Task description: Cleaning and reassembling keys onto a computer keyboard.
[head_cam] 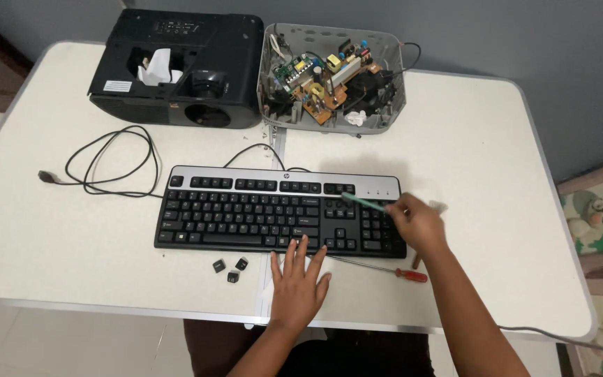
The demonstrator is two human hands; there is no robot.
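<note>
Our right hand [419, 222] grips a thin teal-handled tool [364, 203], tip over the black keyboard with silver top strip [266, 213] mid-surface. Our left hand [296, 279] lies flat, fingers spread, on its front edge. Red-handled screwdriver [385, 269] just beside; three loose black keycaps [230, 267] near the white surface [483, 160] edge.

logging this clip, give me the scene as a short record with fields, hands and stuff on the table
left hand: left hand flat on the table, fingertips at the front edge of the keyboard
right hand: right hand over the keyboard's right end, holding a thin teal tool
loose parts: three black keycaps on the table in front of the keyboard
spare tool: red-handled screwdriver lying near the front edge
behind: black projector beside an opened grey housing with circuit boards
surface: white table
</note>
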